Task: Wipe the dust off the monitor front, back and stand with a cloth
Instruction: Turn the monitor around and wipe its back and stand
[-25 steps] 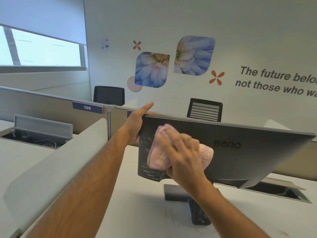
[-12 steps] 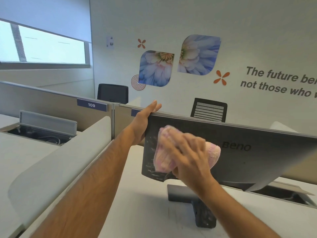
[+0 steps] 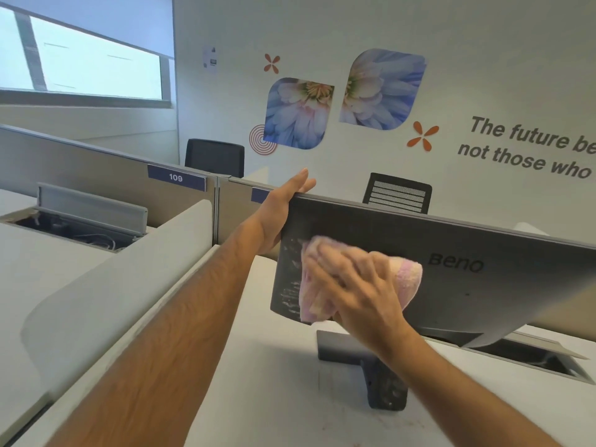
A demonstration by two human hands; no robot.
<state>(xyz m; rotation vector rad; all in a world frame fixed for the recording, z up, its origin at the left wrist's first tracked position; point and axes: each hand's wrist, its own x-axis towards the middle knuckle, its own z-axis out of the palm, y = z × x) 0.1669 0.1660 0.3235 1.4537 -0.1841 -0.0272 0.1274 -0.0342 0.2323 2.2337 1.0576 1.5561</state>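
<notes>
The step in hand is the wiping of the monitor's back. The BenQ monitor (image 3: pixel 467 279) stands on the white desk (image 3: pixel 258 398) with its dark rear panel turned toward the person and tilted, the logo readable to the right of the hands. The right hand (image 3: pixel 358 295) lies flat with fingers spread, pressing a pink cloth (image 3: pixel 403 279) against the left part of the rear panel; the cloth is bunched under the palm and shows above and beside the fingers. The hand is blurred, so it seems to be in a stroke. The left hand (image 3: pixel 280 214) grips the monitor's upper left corner, thumb side on the rear and fingers reaching over the top edge, bracing the screen against the push.

Pale streaks of dust (image 3: pixel 290 285) run down the panel's left margin, just beside the cloth, so that strip looks unfinished. The stand (image 3: pixel 383 385) below also carries pale specks and appears untouched.

The next move likely calls for carrying the cloth over the streaked left edge, then rightward past the logo, with the left hand holding firm so that the tilted panel does not swing. The front cannot be seen from here.
</notes>
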